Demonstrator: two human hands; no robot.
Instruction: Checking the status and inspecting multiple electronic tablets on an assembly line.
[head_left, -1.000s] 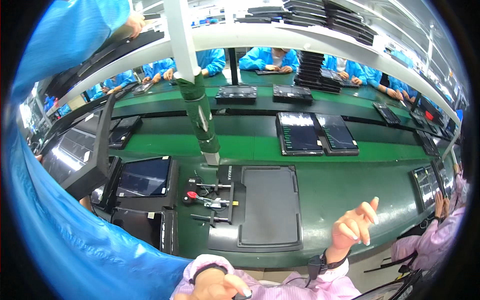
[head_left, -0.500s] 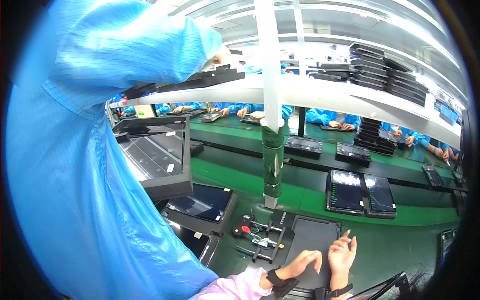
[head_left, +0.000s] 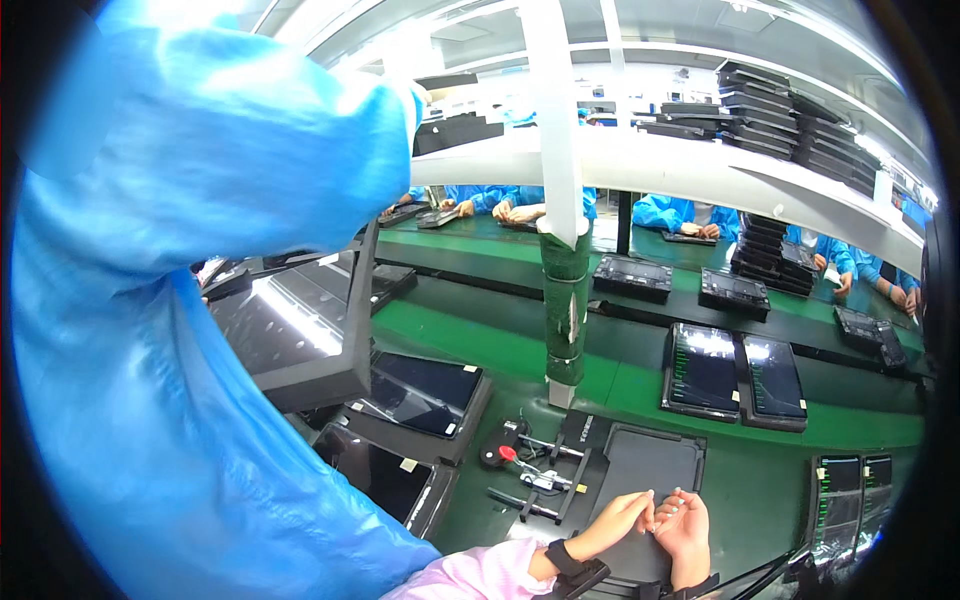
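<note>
My left hand (head_left: 626,519) comes from a pink sleeve with a black strap at the wrist. Its fingers are drawn together and meet the fingertips of my right hand (head_left: 685,532), which is curled in, palm partly showing. Whether anything small is between the fingers is hidden. Both hands hover above a dark grey flat tray-like plate (head_left: 655,460) on the green bench. Beside it, to the left, stands a metal fixture (head_left: 540,478) with rods and a red knob.
A person in a blue gown (head_left: 220,400) fills the left side, close to a tilted black tray (head_left: 300,320). Tablet-like screens (head_left: 415,390) lie at left, more panels (head_left: 702,368) on the conveyor. A white post (head_left: 550,130) and shelf stand ahead; co-workers sit beyond.
My hands have come together, their fingers closing from a looser, spread pose. The view has turned slightly, and the person in blue has shifted. Two more panels show at the right.
</note>
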